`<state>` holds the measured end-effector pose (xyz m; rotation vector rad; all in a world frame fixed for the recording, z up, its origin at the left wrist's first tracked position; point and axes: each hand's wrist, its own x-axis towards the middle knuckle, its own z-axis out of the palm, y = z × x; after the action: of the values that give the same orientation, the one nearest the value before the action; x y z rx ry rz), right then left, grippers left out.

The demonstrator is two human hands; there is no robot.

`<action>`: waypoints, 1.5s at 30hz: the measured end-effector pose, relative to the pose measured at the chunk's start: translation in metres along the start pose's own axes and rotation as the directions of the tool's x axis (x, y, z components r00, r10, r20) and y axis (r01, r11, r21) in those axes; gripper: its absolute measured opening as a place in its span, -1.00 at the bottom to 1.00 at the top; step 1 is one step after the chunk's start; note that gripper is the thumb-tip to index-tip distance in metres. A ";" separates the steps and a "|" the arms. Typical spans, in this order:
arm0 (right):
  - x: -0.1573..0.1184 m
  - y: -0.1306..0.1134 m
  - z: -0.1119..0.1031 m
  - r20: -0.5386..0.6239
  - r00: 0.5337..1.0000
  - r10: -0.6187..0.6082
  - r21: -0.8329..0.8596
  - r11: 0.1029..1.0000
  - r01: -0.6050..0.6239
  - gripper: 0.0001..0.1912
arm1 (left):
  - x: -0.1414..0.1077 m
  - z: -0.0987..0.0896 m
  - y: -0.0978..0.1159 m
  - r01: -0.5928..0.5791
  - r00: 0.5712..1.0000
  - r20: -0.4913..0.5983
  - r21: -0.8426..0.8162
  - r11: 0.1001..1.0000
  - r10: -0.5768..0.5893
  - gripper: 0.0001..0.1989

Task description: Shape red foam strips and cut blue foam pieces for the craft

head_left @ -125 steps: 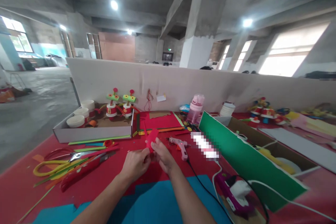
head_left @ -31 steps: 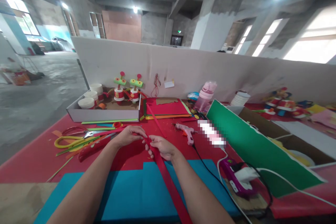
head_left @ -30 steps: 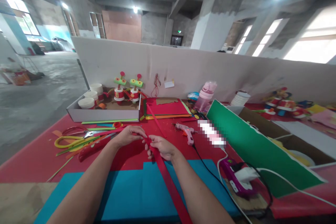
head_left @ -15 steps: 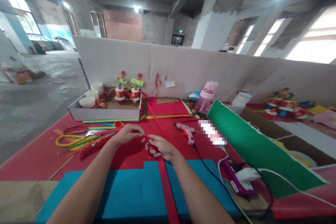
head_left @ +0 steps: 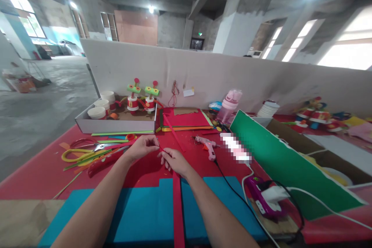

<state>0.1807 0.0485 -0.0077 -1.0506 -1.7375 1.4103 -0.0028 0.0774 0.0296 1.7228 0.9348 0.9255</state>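
Red strip (head_left: 178, 209) is pinched at its end by 2 nearly closed hands, left (head_left: 142, 148) and right (head_left: 174, 161), seemingly for fine fingertip control.

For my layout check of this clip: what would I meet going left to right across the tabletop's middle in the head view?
Yellow-handled scissors → left hand → right hand → pink glue gun → green panel.

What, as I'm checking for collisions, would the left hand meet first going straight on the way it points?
The left hand would probably meet the right hand, just beyond its fingertips, though depth is unclear.
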 end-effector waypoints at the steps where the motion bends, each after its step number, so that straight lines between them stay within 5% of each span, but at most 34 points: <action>1: 0.000 0.000 0.001 -0.042 0.998 -0.050 -0.067 0.997 0.047 -0.76 | 0.000 0.001 0.000 0.003 1.000 -0.011 0.002 1.000 -0.003 -0.84; 4: -0.003 -0.005 0.004 -0.242 0.933 -0.264 -0.326 0.928 0.178 -0.78 | 0.002 0.003 -0.003 0.013 0.999 -0.045 0.003 1.000 -0.013 -0.86; 7: -0.005 -0.010 0.006 -0.366 0.855 -0.367 -0.477 0.863 0.167 -0.74 | 0.004 0.004 -0.005 0.019 0.995 -0.101 -0.006 1.000 -0.020 -0.85; 12: -0.003 -0.008 -0.001 -0.310 0.856 -0.415 -0.516 0.829 0.215 -0.92 | 0.006 -0.001 -0.007 -0.007 0.979 -0.206 -0.017 1.000 0.003 -0.82; 20: 0.000 -0.003 -0.017 -0.379 0.837 -0.394 -0.375 0.893 0.249 -0.96 | 0.007 -0.007 -0.012 -0.067 0.975 -0.212 -0.032 0.997 0.059 -0.83; 30: -0.025 -0.014 -0.050 -0.323 0.859 -0.397 -0.385 0.884 0.263 -0.97 | 0.004 -0.033 -0.016 -0.103 0.894 -0.445 -0.074 0.992 0.060 -0.75; 38: -0.052 -0.018 -0.060 -0.331 0.844 -0.423 -0.423 0.866 0.267 -0.85 | 0.002 -0.041 -0.020 -0.116 0.886 -0.459 -0.080 0.990 0.067 -0.73; 45: -0.068 -0.017 -0.066 -0.429 0.777 -0.462 -0.483 0.844 0.235 -0.82 | -0.003 -0.039 -0.007 -0.132 0.897 -0.434 -0.074 0.989 0.087 -0.73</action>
<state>0.2663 0.0158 0.0218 -1.1088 -1.7064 0.4497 -0.0402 0.0916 0.0334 1.5223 1.0571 1.4446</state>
